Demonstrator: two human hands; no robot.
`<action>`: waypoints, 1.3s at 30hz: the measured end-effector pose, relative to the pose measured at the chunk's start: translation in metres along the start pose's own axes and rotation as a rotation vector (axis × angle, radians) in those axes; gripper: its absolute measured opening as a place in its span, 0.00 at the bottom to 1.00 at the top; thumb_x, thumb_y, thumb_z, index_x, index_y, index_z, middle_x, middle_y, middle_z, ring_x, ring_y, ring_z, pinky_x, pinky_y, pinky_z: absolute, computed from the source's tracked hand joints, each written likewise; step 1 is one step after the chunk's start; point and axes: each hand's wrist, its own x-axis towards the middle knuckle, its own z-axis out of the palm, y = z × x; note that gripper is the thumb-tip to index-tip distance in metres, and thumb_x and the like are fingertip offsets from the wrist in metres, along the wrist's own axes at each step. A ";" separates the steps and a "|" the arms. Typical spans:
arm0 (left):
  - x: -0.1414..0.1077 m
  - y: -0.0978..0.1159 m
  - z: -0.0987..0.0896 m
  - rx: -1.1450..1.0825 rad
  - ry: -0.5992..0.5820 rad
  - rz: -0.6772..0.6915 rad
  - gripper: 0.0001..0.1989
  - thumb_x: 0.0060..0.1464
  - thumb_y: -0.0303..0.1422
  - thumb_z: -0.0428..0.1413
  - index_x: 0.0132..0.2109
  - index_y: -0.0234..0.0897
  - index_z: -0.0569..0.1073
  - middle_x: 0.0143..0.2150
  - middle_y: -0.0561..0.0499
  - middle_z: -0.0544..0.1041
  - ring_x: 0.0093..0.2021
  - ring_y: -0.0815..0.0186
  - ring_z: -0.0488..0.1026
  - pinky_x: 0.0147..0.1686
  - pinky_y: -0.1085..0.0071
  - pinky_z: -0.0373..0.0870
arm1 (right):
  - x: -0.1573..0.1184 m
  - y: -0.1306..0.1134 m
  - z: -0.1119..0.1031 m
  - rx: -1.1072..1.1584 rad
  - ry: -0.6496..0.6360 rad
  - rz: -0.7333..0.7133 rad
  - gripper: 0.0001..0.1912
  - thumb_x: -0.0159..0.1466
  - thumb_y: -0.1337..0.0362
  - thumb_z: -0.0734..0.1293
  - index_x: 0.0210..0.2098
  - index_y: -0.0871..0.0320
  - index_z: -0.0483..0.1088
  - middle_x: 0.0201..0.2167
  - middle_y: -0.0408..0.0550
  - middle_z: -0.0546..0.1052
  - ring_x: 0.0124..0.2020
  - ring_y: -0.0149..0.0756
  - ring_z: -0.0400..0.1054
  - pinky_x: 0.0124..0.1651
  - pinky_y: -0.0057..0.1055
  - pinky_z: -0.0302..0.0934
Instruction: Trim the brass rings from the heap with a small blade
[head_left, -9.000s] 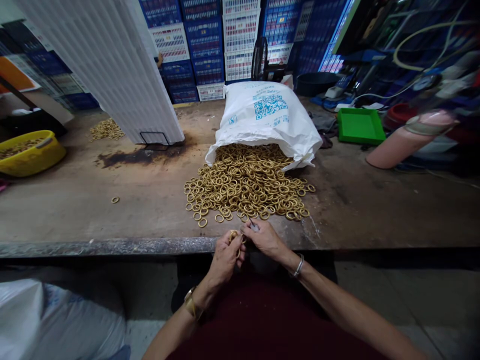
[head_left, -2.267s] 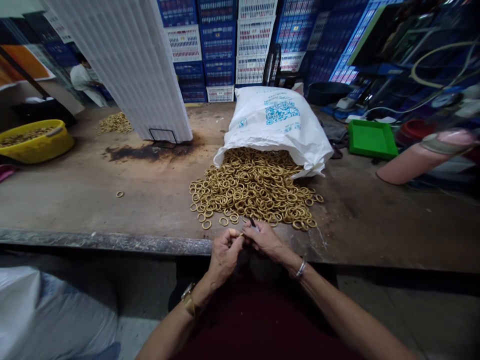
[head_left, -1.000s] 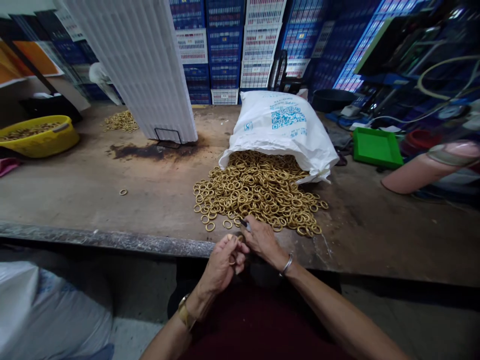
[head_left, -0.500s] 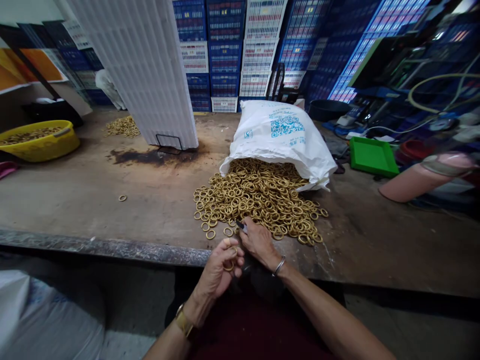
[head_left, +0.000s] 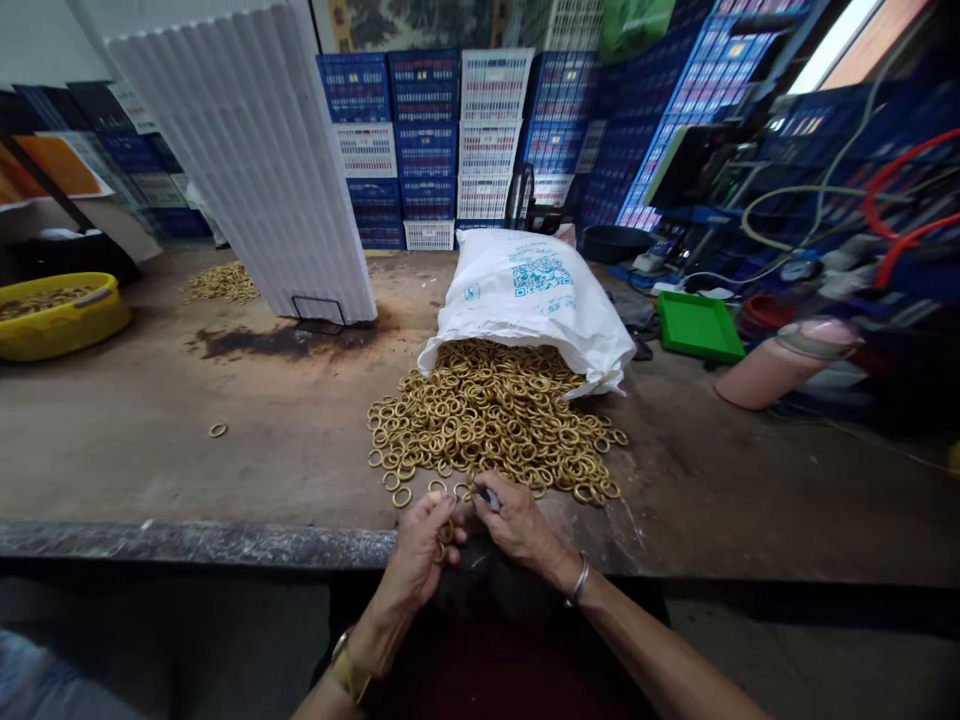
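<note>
A heap of brass-coloured rings [head_left: 495,415] spills over the table from the mouth of a white sack [head_left: 525,290] with blue print. My left hand [head_left: 424,540] has its fingers curled around a few rings [head_left: 442,545] at the table's front edge. Close beside it, my right hand [head_left: 517,520] is closed on a small dark-tipped tool [head_left: 487,495], just in front of the heap. The tool's handle is mostly hidden in the palm.
One ring [head_left: 218,430] lies apart on the wooden table [head_left: 285,470]. A corrugated white panel [head_left: 255,160] stands behind. At left is a yellow basin [head_left: 60,325]; at right, a green tray [head_left: 701,327] and a pink cylinder [head_left: 784,365]. Crates [head_left: 424,140] are stacked beyond.
The camera view has shifted, so the table items appear further left and lower. My left hand now shows more rings between its fingers. The right hand still grips the tool.
</note>
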 end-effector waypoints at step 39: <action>-0.008 -0.018 0.003 0.044 -0.134 0.097 0.14 0.47 0.42 0.54 0.33 0.35 0.63 0.22 0.58 0.64 0.15 0.79 0.56 0.13 0.81 0.45 | -0.009 -0.001 0.003 0.413 -0.021 0.334 0.08 0.55 0.62 0.58 0.25 0.59 0.64 0.18 0.40 0.65 0.19 0.26 0.56 0.24 0.23 0.51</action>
